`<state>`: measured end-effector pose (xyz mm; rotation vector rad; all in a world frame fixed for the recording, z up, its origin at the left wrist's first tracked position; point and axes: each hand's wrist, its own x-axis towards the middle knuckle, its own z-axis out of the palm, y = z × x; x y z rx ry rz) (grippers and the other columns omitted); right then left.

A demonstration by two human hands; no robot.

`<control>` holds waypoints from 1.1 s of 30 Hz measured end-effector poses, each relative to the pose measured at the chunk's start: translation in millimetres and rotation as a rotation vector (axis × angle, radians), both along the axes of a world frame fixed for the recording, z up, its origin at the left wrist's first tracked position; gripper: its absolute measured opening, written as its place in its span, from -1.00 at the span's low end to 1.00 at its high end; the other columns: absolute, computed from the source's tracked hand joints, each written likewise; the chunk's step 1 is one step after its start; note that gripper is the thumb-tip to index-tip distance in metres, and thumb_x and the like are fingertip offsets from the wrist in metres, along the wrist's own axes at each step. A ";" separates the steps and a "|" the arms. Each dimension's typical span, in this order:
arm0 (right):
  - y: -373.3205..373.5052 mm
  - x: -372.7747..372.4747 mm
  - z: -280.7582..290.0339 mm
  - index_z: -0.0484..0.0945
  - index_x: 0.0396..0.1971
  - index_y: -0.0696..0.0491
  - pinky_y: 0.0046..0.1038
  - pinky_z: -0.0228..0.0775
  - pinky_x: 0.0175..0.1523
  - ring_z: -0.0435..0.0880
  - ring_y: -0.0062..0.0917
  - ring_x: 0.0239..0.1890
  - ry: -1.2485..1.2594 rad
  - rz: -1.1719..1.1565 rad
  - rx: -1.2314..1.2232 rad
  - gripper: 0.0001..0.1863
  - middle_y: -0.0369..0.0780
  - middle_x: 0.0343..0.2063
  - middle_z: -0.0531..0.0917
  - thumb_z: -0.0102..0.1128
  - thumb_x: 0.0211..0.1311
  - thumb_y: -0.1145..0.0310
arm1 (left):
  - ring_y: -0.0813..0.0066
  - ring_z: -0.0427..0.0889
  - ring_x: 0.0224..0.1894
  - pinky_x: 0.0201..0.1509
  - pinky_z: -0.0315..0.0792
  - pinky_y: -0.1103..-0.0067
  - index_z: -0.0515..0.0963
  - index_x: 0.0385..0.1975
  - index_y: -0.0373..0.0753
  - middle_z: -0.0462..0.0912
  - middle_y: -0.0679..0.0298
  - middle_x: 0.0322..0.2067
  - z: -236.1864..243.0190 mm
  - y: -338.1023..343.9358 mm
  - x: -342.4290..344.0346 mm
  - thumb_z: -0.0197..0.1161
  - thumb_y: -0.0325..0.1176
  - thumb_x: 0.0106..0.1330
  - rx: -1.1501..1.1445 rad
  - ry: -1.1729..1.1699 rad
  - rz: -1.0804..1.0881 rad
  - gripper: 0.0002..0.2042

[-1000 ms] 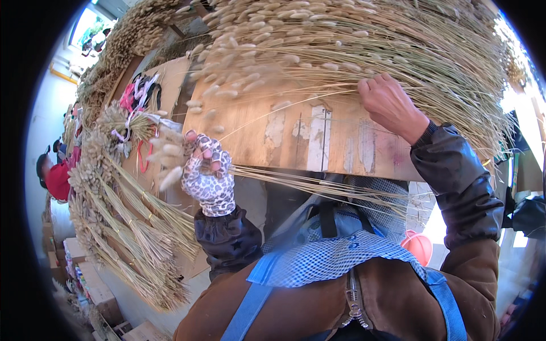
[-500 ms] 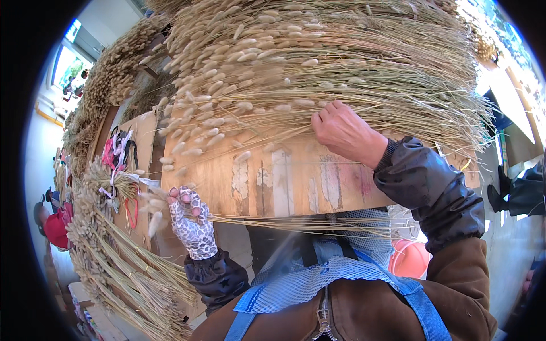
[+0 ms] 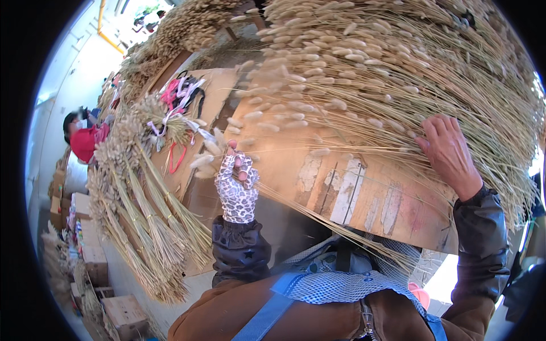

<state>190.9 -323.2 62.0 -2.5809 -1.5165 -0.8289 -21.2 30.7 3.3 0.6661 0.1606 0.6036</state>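
My left hand (image 3: 239,184), in a leopard-print glove with bare fingertips, is closed around a small bunch of dried bunny-tail grass (image 3: 324,218). Its fluffy heads stick out beyond the fingers, and its long stems trail right along the board's near edge. Bare and curled, my right hand (image 3: 450,150) lies at the near side of a large heap of bunny-tail grass (image 3: 364,68), with its fingers on the stems. Exactly how many stems it grips is hidden. Loose heads and stems lie on the worn wooden board (image 3: 278,176) between my hands.
Tied bunches (image 3: 151,210) of the same grass lie on cardboard to the left. Pink, white and black ties (image 3: 182,94) and a red loop (image 3: 176,158) are beside them. Cardboard boxes (image 3: 122,312) stand on the floor, and a person in red (image 3: 85,142) is at far left.
The view has swung left, bringing in more tied bunches and boxes. My right hand has moved rightward along the stems. My left hand keeps its bunch.
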 end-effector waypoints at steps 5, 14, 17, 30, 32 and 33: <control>11.8 31.2 -22.4 0.42 -0.42 0.12 -0.31 0.30 -0.14 0.46 -0.28 -0.31 -0.033 -0.032 -0.011 -0.89 -0.14 -0.48 0.48 0.08 0.00 0.50 | 0.68 0.34 -0.63 -0.67 0.19 0.71 0.38 0.08 -0.23 0.45 0.42 -0.50 5.4 4.7 -7.5 0.03 -0.35 0.39 -0.036 0.011 0.040 -0.70; -35.0 33.8 54.3 0.48 -0.37 0.13 -0.28 0.35 -0.21 0.51 -0.28 -0.29 -0.238 -0.084 0.330 -0.93 -0.11 -0.41 0.53 0.14 0.15 0.48 | 0.73 0.31 -0.67 -0.68 0.18 0.74 0.40 0.01 -0.24 0.39 0.48 -0.54 -9.1 9.9 -14.3 -0.03 -0.34 0.42 -0.108 0.278 0.001 -0.76; -30.1 2.7 36.5 0.47 -0.36 0.13 -0.31 0.36 -0.18 0.52 -0.28 -0.27 -0.263 0.079 0.205 -0.91 -0.13 -0.40 0.53 0.15 0.13 0.50 | 0.72 0.31 -0.67 -0.69 0.20 0.73 0.41 -0.02 -0.24 0.38 0.50 -0.56 -14.0 2.1 -11.7 -0.09 -0.34 0.44 -0.159 0.260 0.003 -0.78; 6.9 -25.9 94.6 0.51 -0.38 0.10 -0.39 0.44 -0.27 0.56 -0.37 -0.36 -0.503 -0.224 0.166 -0.97 -0.16 -0.46 0.57 0.14 0.19 0.48 | 0.72 0.26 -0.70 -0.71 0.16 0.73 0.40 -0.05 -0.22 0.34 0.52 -0.57 6.4 -23.1 -25.8 -0.08 -0.33 0.43 -0.180 0.257 -0.056 -0.79; 24.7 -20.3 42.1 0.44 -0.54 0.08 -0.35 0.34 -0.39 0.50 -0.36 -0.48 -0.365 -0.114 0.141 -0.89 -0.18 -0.59 0.48 0.11 0.17 0.46 | 0.73 0.25 -0.70 -0.71 0.15 0.74 0.40 -0.06 -0.21 0.34 0.52 -0.57 7.0 -29.5 -25.9 -0.08 -0.32 0.42 -0.167 0.273 -0.114 -0.79; 33.0 -18.7 14.7 0.38 -0.60 0.06 -0.33 0.28 -0.43 0.45 -0.35 -0.52 -0.315 0.121 0.193 -0.84 -0.19 -0.64 0.41 0.09 0.14 0.45 | 0.73 0.25 -0.70 -0.71 0.15 0.74 0.41 -0.07 -0.21 0.34 0.52 -0.56 8.8 -29.4 -27.6 -0.08 -0.31 0.42 -0.131 0.269 -0.131 -0.79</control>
